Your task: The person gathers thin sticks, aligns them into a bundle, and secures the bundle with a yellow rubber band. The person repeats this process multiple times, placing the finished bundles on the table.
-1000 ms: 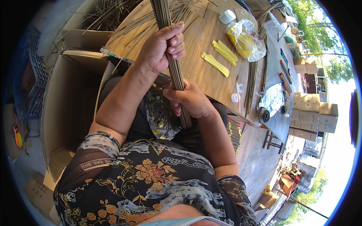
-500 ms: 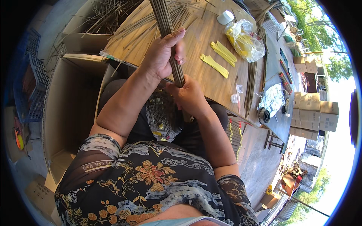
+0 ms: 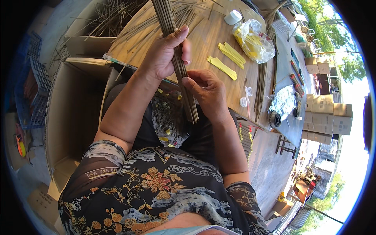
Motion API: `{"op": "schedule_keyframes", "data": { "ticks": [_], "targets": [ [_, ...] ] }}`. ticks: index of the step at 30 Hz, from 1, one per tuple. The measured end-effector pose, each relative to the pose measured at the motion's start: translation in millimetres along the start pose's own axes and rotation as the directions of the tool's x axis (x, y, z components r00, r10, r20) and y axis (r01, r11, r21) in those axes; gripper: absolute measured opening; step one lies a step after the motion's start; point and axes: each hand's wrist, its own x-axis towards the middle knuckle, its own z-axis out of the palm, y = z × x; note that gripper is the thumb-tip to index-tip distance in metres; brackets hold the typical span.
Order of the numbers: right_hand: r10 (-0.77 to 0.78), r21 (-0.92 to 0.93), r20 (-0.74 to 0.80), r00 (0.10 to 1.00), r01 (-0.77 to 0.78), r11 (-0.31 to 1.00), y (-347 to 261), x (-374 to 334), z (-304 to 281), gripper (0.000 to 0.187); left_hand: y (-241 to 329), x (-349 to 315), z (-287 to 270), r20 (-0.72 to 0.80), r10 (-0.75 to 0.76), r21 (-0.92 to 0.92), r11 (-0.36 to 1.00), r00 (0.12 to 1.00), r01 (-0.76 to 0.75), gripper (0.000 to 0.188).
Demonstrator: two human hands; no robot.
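Note:
My left hand (image 3: 167, 53) is wrapped round a bundle of thin brown sticks (image 3: 188, 100), which look like incense sticks. The bundle slants from above the table's edge down toward my lap, its lower end fanning slightly. My right hand (image 3: 209, 92) is at the bundle's right side, below the left hand. Its thumb and bent forefinger pinch at the edge of the sticks; whether a single stick is between them is hard to see. Beyond my hands, two groups of yellow paper strips (image 3: 222, 67) lie on the wooden table (image 3: 199, 49).
Loose sticks (image 3: 147, 29) spread across the table's far left. A clear bag of yellow strips (image 3: 254, 43) and a white jar (image 3: 233, 17) stand farther right. An open cardboard box (image 3: 74, 113) is at my left. Stacked cartons (image 3: 323, 113) rise at the far right.
My right hand has loosened its wrap round the lower bundle and moved up and right to its side. The bundle's lower end has risen slightly; my left hand keeps its hold.

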Motion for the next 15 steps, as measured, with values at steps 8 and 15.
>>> {"op": "schedule_keyframes", "data": {
  "ticks": [8, 15],
  "targets": [
    [-0.377, -0.616, 0.013, 0.926, 0.305, 0.726, -13, -1, 0, 0.012, -2, 1, -1, -0.010, 0.036, 0.058, 0.998, 0.999, -0.036, 0.028],
    [-0.411, -0.760, 0.037, 0.911, 0.293, 0.580, -26, -3, 4, 0.017, 1, 1, -2, -0.053, 0.048, 0.050, 0.998, 0.997, -0.045, 0.028]
  ]
}}
